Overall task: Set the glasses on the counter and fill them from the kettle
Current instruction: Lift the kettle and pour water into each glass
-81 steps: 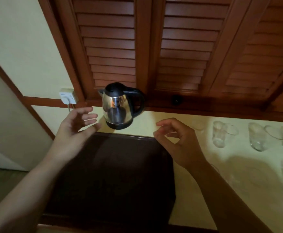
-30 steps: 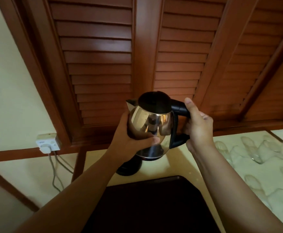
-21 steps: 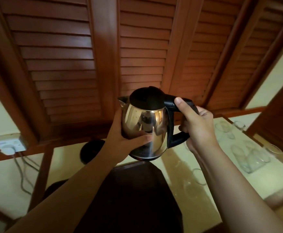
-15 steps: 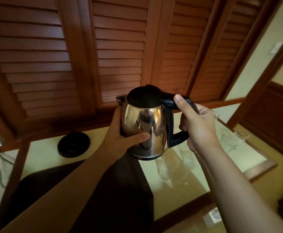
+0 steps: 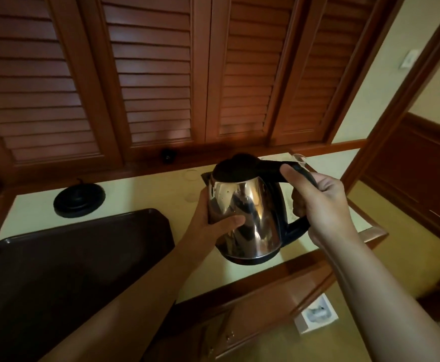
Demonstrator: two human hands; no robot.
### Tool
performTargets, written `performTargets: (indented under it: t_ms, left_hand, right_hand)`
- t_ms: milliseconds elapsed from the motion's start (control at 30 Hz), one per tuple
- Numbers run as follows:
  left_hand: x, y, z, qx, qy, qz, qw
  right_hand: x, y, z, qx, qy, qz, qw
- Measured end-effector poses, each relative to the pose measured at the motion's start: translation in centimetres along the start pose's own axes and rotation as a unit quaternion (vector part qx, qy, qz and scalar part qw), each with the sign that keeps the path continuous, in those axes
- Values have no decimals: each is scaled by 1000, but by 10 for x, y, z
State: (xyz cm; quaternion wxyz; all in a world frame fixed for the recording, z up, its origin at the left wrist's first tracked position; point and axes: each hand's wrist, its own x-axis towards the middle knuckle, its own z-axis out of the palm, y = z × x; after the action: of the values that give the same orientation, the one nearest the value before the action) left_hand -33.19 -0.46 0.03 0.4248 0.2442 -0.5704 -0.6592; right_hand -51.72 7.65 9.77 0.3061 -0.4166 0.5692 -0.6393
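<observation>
Kettle (image 5: 247, 218) carried rightward off base (image 5: 79, 201) | pale counter (image 5: 145, 194) | louvred shutters (image 5: 151, 82)

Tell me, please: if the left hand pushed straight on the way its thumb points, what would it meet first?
The left hand already lies on the kettle, thumb across the steel body. Beyond the kettle, that line probably leads to the right hand on the black handle.

Shiny metal, dark plastic, wood

I see the kettle (image 5: 245, 218) in mirror-polished steel with matt black plastic handle; louvred shutters (image 5: 156, 74) of glossy varnished wood; bench (image 5: 145, 194) smooth.
</observation>
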Motion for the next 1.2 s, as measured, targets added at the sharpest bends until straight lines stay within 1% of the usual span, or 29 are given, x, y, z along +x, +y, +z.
performTargets:
  t_ms: [100,267,467,633,933,1200]
  left_hand:
    - [-1,-15,17,-11,12,-17,1000]
    - [-1,-34,37,-34,40,-53,997]
    - [1,-48,46,-61,52,-70,994]
    - [1,-61,47,-55,69,-86,992]
    - [2,-71,38,-66,46,-97,992]
    - [0,-73,36,-72,54,-111,990]
  right_hand:
    - [-2,5,-15,-14,0,20,1000]
    - [-3,12,-28,-24,-13,25,999]
    - [2,21,-34,-42,-16,33,998]
    - [8,24,-37,-57,-30,35,997]
    - [15,31,-36,-67,-50,37,996]
    - [22,38,-35,-81,-65,32,994]
